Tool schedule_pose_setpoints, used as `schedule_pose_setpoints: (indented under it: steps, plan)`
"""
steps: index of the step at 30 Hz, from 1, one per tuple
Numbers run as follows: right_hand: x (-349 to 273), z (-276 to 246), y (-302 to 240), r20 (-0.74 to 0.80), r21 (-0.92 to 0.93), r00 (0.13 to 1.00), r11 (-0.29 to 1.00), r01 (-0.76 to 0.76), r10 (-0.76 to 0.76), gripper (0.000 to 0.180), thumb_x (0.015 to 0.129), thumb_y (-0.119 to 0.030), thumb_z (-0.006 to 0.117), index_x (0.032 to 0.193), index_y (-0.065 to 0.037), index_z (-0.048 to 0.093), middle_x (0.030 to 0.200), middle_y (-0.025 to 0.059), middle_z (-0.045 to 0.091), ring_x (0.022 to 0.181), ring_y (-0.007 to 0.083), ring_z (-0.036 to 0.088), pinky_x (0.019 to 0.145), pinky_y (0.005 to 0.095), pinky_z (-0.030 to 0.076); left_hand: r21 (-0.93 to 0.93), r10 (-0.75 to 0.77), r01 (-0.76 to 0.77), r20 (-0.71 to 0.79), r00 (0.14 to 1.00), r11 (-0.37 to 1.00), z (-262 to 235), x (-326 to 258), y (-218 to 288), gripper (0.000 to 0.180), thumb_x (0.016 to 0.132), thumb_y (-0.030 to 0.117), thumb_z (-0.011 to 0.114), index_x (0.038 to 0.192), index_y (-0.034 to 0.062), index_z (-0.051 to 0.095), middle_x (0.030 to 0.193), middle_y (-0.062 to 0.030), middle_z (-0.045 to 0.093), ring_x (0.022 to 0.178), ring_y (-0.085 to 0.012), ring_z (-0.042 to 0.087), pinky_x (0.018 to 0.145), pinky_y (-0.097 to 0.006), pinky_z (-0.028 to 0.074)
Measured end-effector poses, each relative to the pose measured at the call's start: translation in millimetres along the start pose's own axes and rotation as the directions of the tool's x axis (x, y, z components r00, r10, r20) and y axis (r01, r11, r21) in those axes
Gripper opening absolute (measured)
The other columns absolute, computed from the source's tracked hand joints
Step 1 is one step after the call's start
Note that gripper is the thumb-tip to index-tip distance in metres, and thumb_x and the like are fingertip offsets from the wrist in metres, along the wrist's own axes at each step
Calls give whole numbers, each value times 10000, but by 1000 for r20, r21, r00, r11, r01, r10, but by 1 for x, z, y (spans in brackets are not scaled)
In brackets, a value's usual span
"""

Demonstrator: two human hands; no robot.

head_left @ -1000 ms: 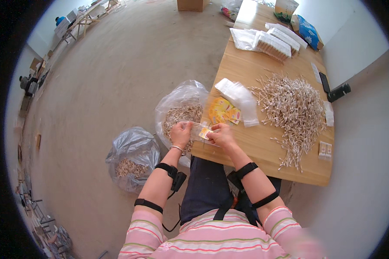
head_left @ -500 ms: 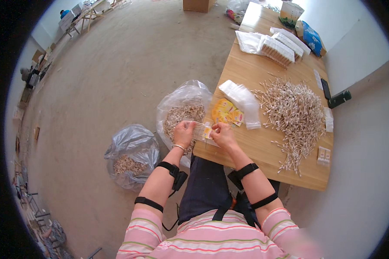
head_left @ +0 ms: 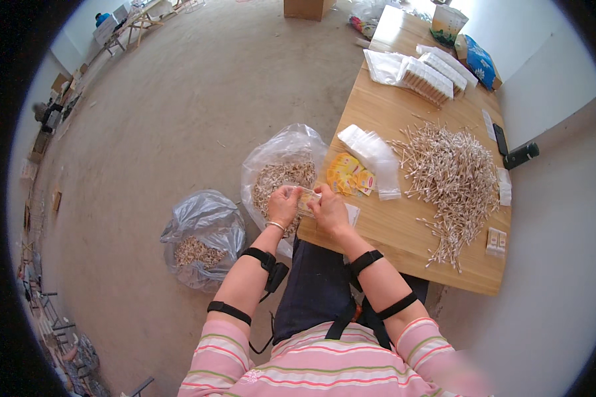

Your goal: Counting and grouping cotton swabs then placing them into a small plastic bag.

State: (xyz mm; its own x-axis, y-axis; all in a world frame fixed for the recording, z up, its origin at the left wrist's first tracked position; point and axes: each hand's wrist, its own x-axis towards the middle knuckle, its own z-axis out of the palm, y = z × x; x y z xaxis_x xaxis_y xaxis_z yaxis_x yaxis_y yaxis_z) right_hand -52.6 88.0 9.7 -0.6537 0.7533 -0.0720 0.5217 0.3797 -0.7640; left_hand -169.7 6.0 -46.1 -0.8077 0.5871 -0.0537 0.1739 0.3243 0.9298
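My left hand [head_left: 283, 205] and my right hand [head_left: 329, 210] together pinch a small clear packet [head_left: 306, 201] of cotton swabs, one hand at each end, over the near left corner of the wooden table [head_left: 391, 228]. Just beyond the hands lie yellow paper cards [head_left: 348, 177] and a stack of empty clear bags [head_left: 371, 151]. A big loose heap of cotton swabs [head_left: 453, 178] spreads over the table to the right.
An open plastic sack [head_left: 278, 165] of filled packets stands on the floor by the table's left edge, a second sack [head_left: 202, 231] further left. Packed boxes [head_left: 427, 76], a blue bag [head_left: 478, 61] and a dark phone [head_left: 500, 139] sit at the table's far and right sides.
Both hands stay at the table corner with the packet, shifting only slightly. The view has tilted a little.
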Motion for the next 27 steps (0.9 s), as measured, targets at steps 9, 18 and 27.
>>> schedule_pose_setpoints:
  steps: [9, 18, 27]
  plan:
    - [-35, -1, 9, -85, -252, 989, 963, 98, -123, 171, 832, -217, 594, 932, -80, 610, 949, 134, 584, 944, 331, 589, 777, 428, 498, -20, -43, 43, 17, 999, 999, 11, 7, -18, 309, 827, 333, 666, 858, 27, 693, 767, -125, 688, 690, -209, 657, 651, -329, 493]
    - [-67, -62, 50, -204, -164, 975, 985, 56, -90, 217, 799, -123, 588, 999, -51, 628, 994, 132, 577, 988, 311, 550, 859, 414, 445, 160, -17, 5, 73, 997, 987, -11, 15, -16, 403, 831, 349, 661, 999, -17, 647, 897, -114, 687, 786, -214, 631, 722, -354, 485]
    - [-157, -172, 194, -890, -182, 418, 694, -697, 186, 508, 806, -302, 583, 1259, -105, 464, 1341, 197, 373, 1255, 384, 321, 1020, 562, 242, 404, 583, -603, 187, 791, 688, 38, -57, 55, 505, 767, 168, 644, 1219, 22, 474, 1207, -187, 505, 1183, -368, 417, 1037, -464, 293]
